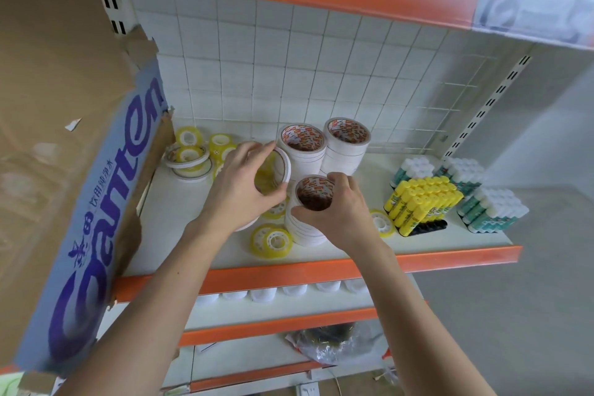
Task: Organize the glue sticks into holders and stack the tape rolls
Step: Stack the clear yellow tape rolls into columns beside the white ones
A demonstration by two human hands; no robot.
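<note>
Now both hands work among tape rolls on the white shelf.

Left hand has its fingers curled round a thin white tape roll, held tilted on edge above the shelf, just left of the front white stack. Right hand grips that front stack, fingers clamped round its top rim. Behind stand 2 taller white stacks. Small yellow tape rolls lie scattered near the shelf's front and back left. To the right, well apart from the hands, yellow glue sticks sit upright in a black holder, with white-capped green glue sticks beside them. A torn cardboard box leans at left.
</note>
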